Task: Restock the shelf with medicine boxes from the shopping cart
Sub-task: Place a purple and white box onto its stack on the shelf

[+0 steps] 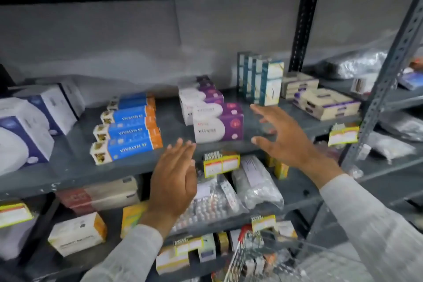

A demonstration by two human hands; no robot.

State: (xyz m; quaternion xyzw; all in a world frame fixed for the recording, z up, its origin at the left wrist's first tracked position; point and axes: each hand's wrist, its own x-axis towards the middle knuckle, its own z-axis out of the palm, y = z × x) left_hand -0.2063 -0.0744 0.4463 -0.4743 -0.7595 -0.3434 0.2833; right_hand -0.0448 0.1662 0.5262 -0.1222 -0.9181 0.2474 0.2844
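Your left hand [175, 178] and right hand [282, 135] are both spread and empty at the shelf's [68, 167] front edge, on either side of the white-and-purple medicine boxes [217, 122] stacked mid-shelf. Blue-and-orange boxes [128, 131] lie in a row to their left. The shopping cart [254, 258], low at the right, holds small boxes, too blurred to identify.

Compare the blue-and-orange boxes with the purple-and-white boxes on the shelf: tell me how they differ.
The blue-and-orange boxes are long and slim; the purple-and-white boxes are chunkier and taller. The blue-and-orange boxes lie in a single flat row running front to back; the purple-and-white boxes are stacked two high. The open right hand hovers by the purple-and-white boxes; the left hand sits lower, nearer the blue-and-orange ones. Both groups rest on the same grey shelf.
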